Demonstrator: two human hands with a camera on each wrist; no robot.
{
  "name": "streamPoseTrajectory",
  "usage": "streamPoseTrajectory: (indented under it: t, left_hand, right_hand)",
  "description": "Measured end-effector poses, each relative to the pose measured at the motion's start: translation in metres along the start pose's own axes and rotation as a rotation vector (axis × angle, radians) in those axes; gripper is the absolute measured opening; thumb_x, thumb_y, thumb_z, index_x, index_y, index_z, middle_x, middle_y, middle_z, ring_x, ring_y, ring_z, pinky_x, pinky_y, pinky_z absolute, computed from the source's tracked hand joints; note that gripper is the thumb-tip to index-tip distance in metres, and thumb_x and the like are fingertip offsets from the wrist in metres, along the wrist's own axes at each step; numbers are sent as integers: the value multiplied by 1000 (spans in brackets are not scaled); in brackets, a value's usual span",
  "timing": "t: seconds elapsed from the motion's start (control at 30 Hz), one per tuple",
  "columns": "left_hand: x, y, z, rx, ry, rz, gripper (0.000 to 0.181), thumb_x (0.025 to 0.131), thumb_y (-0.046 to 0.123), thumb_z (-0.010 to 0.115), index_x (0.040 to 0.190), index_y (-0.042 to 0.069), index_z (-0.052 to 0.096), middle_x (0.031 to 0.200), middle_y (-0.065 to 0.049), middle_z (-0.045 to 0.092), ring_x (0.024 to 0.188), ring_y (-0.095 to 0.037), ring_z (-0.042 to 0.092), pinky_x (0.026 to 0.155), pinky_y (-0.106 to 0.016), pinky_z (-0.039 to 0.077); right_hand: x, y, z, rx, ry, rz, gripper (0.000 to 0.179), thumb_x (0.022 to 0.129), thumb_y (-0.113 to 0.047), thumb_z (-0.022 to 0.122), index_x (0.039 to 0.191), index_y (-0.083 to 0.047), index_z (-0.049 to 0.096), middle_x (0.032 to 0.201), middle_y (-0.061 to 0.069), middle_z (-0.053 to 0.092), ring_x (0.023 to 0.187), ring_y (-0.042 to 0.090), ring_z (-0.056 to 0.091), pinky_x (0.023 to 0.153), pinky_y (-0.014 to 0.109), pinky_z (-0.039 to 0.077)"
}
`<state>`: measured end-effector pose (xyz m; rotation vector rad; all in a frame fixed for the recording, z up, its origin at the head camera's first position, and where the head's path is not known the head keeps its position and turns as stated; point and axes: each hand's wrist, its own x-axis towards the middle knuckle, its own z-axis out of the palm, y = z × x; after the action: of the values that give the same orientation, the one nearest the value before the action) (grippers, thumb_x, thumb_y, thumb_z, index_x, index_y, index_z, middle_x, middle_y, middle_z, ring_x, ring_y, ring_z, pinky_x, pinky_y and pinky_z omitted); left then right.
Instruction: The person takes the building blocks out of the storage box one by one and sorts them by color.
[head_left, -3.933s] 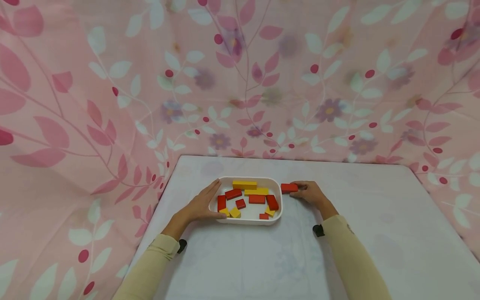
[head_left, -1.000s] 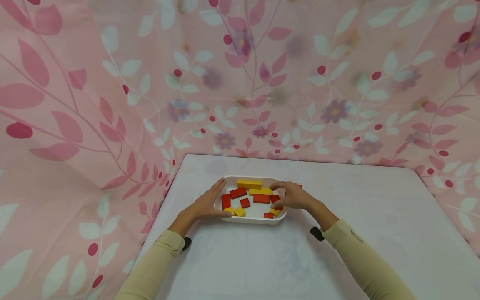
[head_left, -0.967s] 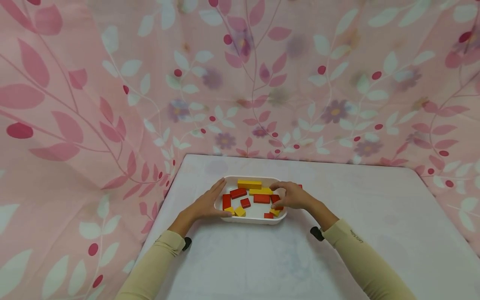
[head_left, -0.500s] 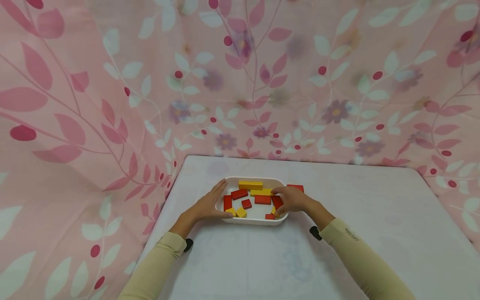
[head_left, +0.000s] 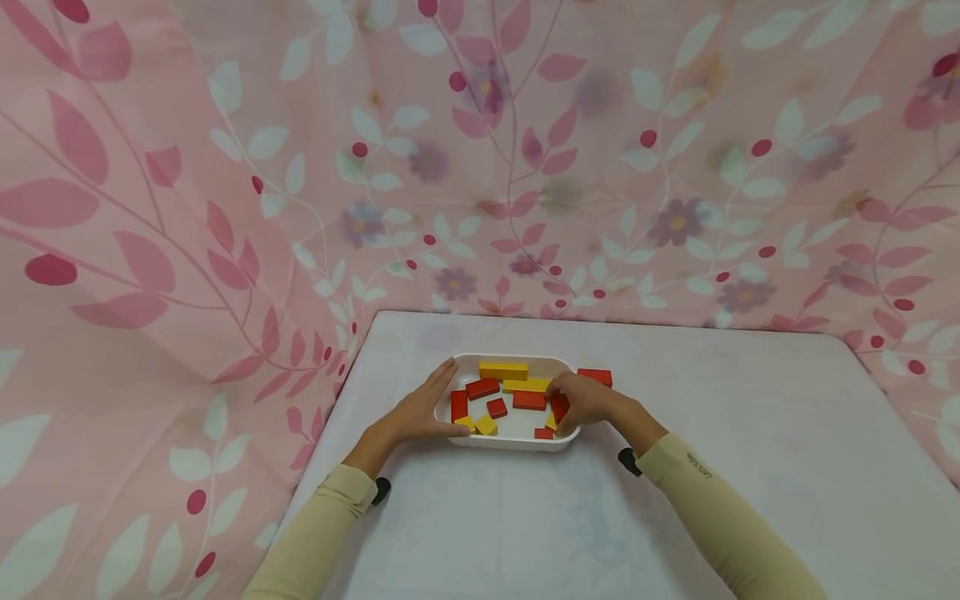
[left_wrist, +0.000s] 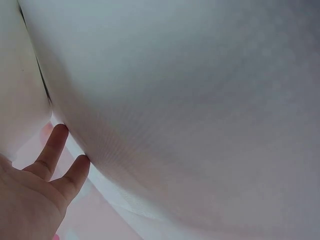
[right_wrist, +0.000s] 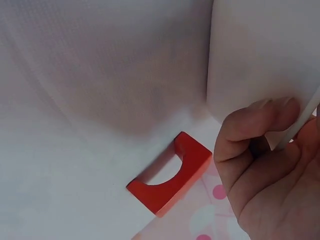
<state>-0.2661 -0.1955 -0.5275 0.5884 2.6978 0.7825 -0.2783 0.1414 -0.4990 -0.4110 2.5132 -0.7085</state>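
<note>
A white tray (head_left: 510, 443) holds several red and yellow blocks. My left hand (head_left: 415, 413) lies flat against the tray's left wall with its fingers (left_wrist: 75, 172) straight. My right hand (head_left: 579, 401) reaches into the tray's right end, thumb and fingers curled round a red block (head_left: 558, 407) there. In the right wrist view the curled fingers (right_wrist: 252, 132) hook over the tray's rim (right_wrist: 295, 127). A red block (head_left: 595, 377) with an arched cut-out (right_wrist: 170, 181) lies on the table just outside the tray's right far corner.
The white table (head_left: 525, 533) is ringed at the back and left by a pink floral cloth (head_left: 480, 167). A long yellow block (head_left: 503, 370) lies along the tray's far wall. Bare table surface stretches to the right and front.
My right hand left the red block outside the tray, moved left into the tray's right end and closed round a red block. My left hand stayed at the tray's left side.
</note>
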Motion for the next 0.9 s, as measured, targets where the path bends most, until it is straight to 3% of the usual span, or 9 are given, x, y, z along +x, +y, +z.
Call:
streamPoseTrajectory:
  t: [0.2,0.4,0.63,0.7,0.8,0.9]
  left_hand:
    - [0,0,-1,-9,2,11,122,66,74,73,160,32,6,167,14,0,154,-24,15,114,-63,29]
    - [0,-3,1,-17,5,24,121,68,72,73,160,32,6,167,14,-1,154,-22,14,115,-63,27]
    - [0,-6,6,-24,1,32,120,69,73,72,159,34,4,167,16,-1,154,-20,13,115,-63,27]
    - [-1,-5,5,-27,2,31,120,69,72,73,159,33,5,167,16,-1,154,-20,12,116,-62,27]
    - [0,-3,3,-25,5,27,120,69,72,73,160,32,6,167,15,0,154,-20,13,116,-61,28]
    - [0,-2,1,-25,4,25,120,68,71,74,160,31,6,167,14,0,154,-21,13,116,-62,28]
  right_hand:
    - [-2,-1,0,26,5,-4,65,69,-18,91,127,-15,63,123,3,57,113,22,49,102,45,51]
    - [-4,6,2,76,32,-26,75,72,-24,89,139,-16,57,142,8,52,128,28,45,109,56,42]
    - [-6,18,7,146,152,-102,72,75,-27,87,140,-19,57,142,5,57,137,34,43,111,61,37]
    - [-8,19,6,172,198,-113,72,76,-27,87,141,-20,56,142,6,57,131,34,48,108,56,43]
    - [-10,20,3,222,254,-102,73,77,-26,86,142,-22,55,138,7,58,110,29,53,88,41,56]
    - [-9,23,2,258,283,-99,73,76,-25,86,142,-23,55,134,6,60,96,25,49,74,30,52]
